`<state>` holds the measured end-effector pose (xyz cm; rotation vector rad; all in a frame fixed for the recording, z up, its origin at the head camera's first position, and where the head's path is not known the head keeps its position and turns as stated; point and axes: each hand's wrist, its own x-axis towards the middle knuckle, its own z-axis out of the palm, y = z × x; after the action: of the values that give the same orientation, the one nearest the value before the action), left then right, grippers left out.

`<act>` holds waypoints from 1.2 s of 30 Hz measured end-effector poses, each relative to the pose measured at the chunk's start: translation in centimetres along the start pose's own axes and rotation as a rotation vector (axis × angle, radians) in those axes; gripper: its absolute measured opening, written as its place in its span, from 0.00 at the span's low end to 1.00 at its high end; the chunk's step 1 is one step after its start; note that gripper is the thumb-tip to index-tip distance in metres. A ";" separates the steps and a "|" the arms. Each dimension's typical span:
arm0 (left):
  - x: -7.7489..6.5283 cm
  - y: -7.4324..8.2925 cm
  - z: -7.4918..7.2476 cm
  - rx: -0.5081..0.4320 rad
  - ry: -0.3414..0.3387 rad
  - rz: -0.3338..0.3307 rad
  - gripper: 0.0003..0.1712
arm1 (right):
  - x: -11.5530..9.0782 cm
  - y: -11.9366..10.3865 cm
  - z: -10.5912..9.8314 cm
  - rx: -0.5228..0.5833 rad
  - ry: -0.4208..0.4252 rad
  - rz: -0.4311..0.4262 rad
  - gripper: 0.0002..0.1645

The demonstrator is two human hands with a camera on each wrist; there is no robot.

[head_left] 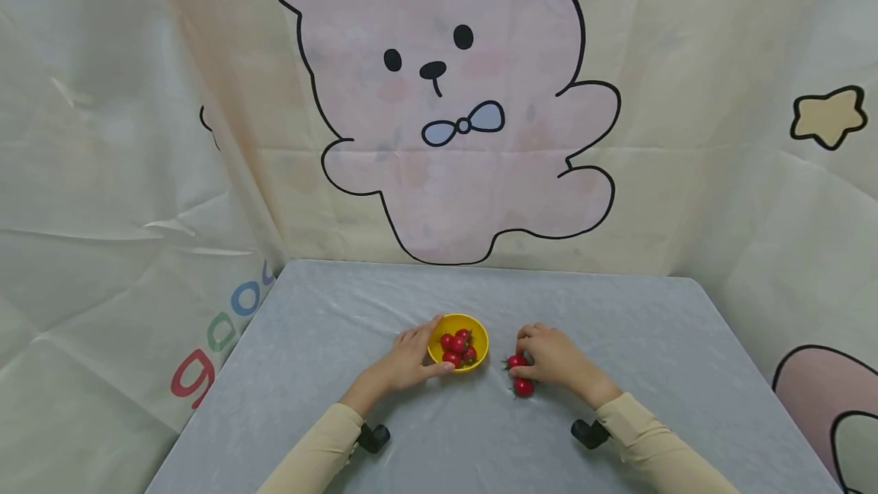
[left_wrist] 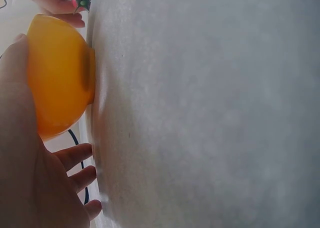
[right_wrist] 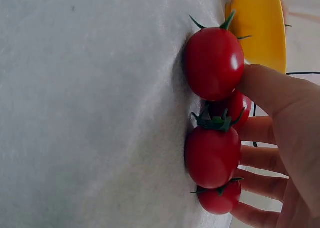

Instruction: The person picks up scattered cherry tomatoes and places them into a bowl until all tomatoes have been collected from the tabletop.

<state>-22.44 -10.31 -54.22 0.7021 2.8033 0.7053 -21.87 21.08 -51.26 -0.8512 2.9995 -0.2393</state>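
Observation:
A yellow bowl (head_left: 482, 360) with several red cherry tomatoes (head_left: 462, 342) inside stands on the table. My left hand (head_left: 408, 359) holds the bowl from its left side, thumb along the near rim and index finger at the far rim. In the left wrist view the thumb lies against the bowl's wall (left_wrist: 60, 78), the other fingers spread below it. To the right of the bowl, my right hand (head_left: 555, 357) reaches over loose cherry tomatoes and pinches one tomato (right_wrist: 235, 108) between thumb and fingers. Another tomato (head_left: 523, 387) lies nearer me, just below the thumb.
A pale grey-blue cloth covers the table (head_left: 617, 326). Behind it hangs a curtain (head_left: 439, 197) printed with a pink bear, and more printed fabric closes off both sides. Dark camera mounts (head_left: 373, 438) sit at the wrists, close over the cloth.

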 end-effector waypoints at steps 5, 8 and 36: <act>0.0 0.1 -0.1 -0.001 -0.001 0.001 0.58 | 0.1 -0.2 0.0 -0.004 -0.001 0.004 0.22; 0.1 0.1 -0.1 0.000 -0.004 0.000 0.58 | 0.1 -0.2 -0.1 -0.004 0.004 -0.002 0.21; 0.0 0.1 0.0 0.003 -0.007 0.003 0.58 | 0.9 -0.8 -2.8 -0.007 0.061 -0.029 0.17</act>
<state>-22.45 -10.25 -54.20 0.7081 2.7984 0.6981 -22.33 20.35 -48.30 -0.9046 3.0480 -0.2602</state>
